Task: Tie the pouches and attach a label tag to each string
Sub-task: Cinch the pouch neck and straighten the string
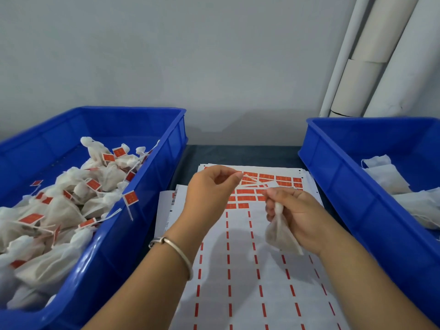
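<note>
White gauze pouch (282, 231) is hanging limp and light, its gathered neck pinched by the right hand (295, 210). At ten o'clock, the left hand (209, 189) is pinching the thin string (252, 184) taut; the neck looks the surest hold.

Both bins, the left bin (152, 167) and the right bin (338, 172), look like glossy smooth blue plastic. The pouch (281, 234) is thin matt white cloth. The label sheet (262, 282) is smooth paper; the bangle (176, 251) shines like metal.

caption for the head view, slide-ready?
Right hand grips a pouch; left hand pulls its string over the label sheet.
</note>
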Available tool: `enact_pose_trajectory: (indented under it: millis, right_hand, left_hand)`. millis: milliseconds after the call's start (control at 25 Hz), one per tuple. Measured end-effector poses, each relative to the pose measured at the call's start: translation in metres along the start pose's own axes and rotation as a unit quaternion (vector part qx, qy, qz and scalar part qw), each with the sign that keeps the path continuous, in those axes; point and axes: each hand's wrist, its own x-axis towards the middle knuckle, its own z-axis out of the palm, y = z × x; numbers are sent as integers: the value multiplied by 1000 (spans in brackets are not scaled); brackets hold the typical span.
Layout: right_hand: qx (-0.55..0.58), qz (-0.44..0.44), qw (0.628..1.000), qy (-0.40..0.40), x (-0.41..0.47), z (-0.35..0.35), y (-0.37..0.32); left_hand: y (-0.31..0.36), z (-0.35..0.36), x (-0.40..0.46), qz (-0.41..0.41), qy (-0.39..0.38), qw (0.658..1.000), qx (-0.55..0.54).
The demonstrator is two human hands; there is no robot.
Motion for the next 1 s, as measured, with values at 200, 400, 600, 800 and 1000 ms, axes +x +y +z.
enact_pose_trajectory:
  millis: [200,400,600,800,1000]
  right_hand:
    - [74,34,995,60,21,-21,27]
    - [98,36,994,35,31,-32,42]
    - [100,26,995,18,33,-32,44]
    - [90,16,996,19,32,-30,45]
    - [95,6,995,22,31,-27,46]
  left_hand:
    - [-43,36,21,-48,-94,977,184]
    - [-68,49,26,-7,-144,955,260]
    - [-73,50,26,37,-171,932,318]
    - [-72,51,24,54,-163,931,323]
    - [-73,54,22,61,-147,923,350]
